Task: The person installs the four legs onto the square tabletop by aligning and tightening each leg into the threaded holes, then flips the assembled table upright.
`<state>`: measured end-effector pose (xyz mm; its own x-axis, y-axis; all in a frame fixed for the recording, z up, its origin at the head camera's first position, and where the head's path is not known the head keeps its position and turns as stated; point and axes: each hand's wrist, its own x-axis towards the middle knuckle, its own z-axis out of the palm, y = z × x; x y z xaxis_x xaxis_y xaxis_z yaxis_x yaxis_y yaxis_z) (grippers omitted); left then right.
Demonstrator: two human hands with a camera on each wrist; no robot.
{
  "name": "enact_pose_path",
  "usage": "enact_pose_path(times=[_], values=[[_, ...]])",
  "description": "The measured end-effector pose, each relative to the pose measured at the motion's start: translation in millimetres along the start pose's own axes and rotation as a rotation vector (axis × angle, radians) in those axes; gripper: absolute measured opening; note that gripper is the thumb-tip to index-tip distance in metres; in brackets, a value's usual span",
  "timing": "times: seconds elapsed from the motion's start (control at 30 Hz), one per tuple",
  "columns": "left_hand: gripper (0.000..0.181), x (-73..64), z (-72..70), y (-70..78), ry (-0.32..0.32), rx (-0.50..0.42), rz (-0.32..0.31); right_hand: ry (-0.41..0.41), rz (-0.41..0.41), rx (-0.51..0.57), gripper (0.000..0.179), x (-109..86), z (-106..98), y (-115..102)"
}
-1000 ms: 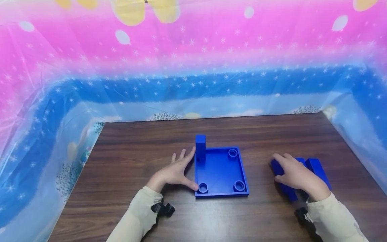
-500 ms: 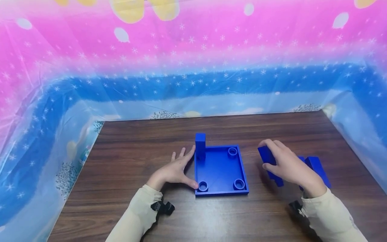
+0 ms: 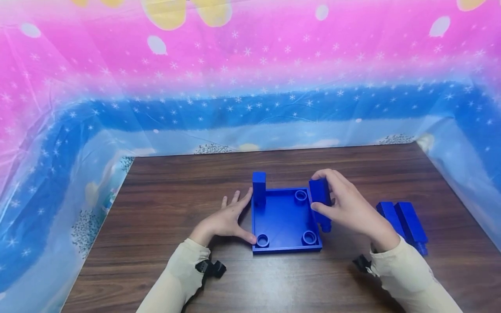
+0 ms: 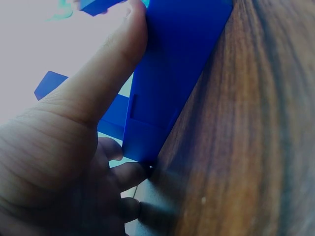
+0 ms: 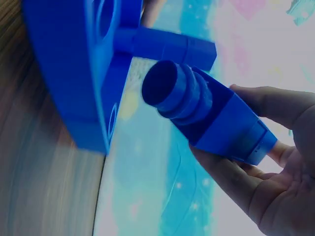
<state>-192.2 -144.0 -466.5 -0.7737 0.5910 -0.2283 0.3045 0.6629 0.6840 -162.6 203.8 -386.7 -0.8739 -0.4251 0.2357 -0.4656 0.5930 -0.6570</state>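
A blue square panel (image 3: 285,221) with raised rims lies on the table, with ring sockets in three of its corners. At its far left corner stands an upright blue leg (image 3: 259,188). My left hand (image 3: 225,222) touches the panel's left side, thumb near the front corner and fingers spread toward the back. Just by the panel's right rim, my right hand (image 3: 348,203) grips another blue leg (image 3: 320,192) between thumb and fingers. In the right wrist view this leg (image 5: 231,123) is tilted, its threaded round end (image 5: 182,93) facing the panel and apart from it.
Two more blue legs (image 3: 409,221) lie side by side on the wooden table (image 3: 188,182) at the right. A pink and blue patterned cloth (image 3: 250,100) hangs around the table's back and sides.
My right hand has picked up a blue leg from the group at the right and carried it left to the panel's right edge. My left hand stays in place.
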Motion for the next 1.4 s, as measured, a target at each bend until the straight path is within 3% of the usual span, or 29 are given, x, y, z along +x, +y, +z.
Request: enact_pose_path(times=[0.4,1.17,1.4], values=[[0.144,-0.3,-0.5,0.8,-0.002,-0.006,-0.008,0.053,-0.136,0.073,0.054,22.1,36.3,-29.0],[0.142,1.1,-0.8,-1.8,-0.019,-0.033,-0.016,-0.053,-0.275,0.186,0.049,37.5,93.9,-60.3],[0.142,0.9,-0.6,-2.0,-0.015,-0.020,-0.008,-0.082,-0.325,0.140,0.047,35.0,106.2,-59.0]])
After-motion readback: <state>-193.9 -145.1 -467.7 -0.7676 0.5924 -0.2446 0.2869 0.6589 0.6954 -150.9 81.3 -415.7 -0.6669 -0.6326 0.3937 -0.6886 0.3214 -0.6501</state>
